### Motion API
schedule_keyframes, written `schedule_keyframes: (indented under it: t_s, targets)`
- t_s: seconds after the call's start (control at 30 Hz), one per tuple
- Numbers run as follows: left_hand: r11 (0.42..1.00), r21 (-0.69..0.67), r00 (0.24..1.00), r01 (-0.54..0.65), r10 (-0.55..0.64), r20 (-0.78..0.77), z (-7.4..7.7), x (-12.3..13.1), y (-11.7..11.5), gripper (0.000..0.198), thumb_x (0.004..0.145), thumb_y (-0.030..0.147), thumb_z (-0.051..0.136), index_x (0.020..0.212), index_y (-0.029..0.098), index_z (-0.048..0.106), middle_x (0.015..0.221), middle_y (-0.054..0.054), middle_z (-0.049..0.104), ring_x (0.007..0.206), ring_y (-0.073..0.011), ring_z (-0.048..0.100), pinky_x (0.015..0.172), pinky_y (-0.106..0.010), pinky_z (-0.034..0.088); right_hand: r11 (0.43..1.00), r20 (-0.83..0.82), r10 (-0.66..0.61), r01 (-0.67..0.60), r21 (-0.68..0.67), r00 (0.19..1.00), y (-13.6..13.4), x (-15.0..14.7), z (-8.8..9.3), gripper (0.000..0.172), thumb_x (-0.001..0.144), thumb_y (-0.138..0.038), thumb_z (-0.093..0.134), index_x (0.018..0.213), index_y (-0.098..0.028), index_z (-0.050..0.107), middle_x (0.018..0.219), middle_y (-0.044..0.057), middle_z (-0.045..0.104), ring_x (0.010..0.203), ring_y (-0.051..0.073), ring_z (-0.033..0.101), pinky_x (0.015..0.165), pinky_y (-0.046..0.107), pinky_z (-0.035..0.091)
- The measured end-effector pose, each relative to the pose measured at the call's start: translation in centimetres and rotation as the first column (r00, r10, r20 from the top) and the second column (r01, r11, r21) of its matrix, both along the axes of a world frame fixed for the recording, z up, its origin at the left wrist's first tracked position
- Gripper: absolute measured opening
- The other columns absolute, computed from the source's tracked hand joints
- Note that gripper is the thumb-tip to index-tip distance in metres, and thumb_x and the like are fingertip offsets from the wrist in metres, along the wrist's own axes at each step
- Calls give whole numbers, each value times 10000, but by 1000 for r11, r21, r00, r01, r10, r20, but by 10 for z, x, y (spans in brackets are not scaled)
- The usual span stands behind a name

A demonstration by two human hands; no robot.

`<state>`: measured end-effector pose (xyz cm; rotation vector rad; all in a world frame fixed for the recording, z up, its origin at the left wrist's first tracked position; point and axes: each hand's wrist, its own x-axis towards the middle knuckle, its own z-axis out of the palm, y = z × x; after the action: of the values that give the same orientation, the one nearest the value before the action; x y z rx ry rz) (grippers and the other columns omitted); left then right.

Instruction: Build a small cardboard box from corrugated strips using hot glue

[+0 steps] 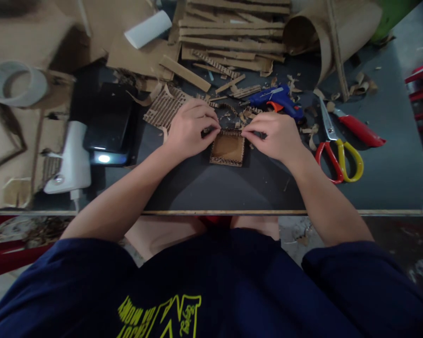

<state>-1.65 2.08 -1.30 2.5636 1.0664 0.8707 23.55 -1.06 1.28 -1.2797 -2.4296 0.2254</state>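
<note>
A small square cardboard tray (pixel 228 149) with corrugated edges lies on the dark table (pixel 232 188) in front of me. My left hand (pixel 190 129) pinches its far left edge with closed fingers. My right hand (pixel 277 134) pinches the far right edge the same way, fingertips pressed on the corrugated strip along the tray's far side. Both hands rest on the table.
A blue glue gun (pixel 277 99) lies just behind my right hand. Red-and-yellow scissors (pixel 338 150) and a red-handled cutter (pixel 359 129) lie to the right. Cardboard strips (pixel 232 37) pile up at the back. A black phone (pixel 109 119), white device (pixel 70 162) and tape roll (pixel 16 83) sit left.
</note>
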Motion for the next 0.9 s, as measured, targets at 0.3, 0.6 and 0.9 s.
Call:
schedule_keyframes:
  t_s: [0.3,0.6,0.9]
  targets:
    - [1000,-31,1000,-3,4,19,-3,0,2,144,881,344,597,874,268,720,1016,-58,705,1133,-290,604,1078,-541,448,1000,34,-9,9,-11,999,-1,0,6,268,984,-344,519,967,-265,774,1023,42,767,996,253,682,816,406,548]
    - [1000,-31,1000,0,1,26,-1,0,1,130,874,319,607,862,262,722,1009,-61,703,1130,-294,606,1062,-531,454,999,-47,-23,21,-50,999,1,-2,2,267,974,-339,525,976,-255,778,1001,56,765,960,264,691,850,450,564]
    - [999,-46,999,-7,9,32,0,1,1,176,879,350,594,855,252,739,997,-67,713,1130,-298,607,1062,-535,461,999,30,-35,35,11,999,-2,-1,3,258,960,-299,520,941,-230,768,1011,67,762,975,263,693,803,408,549]
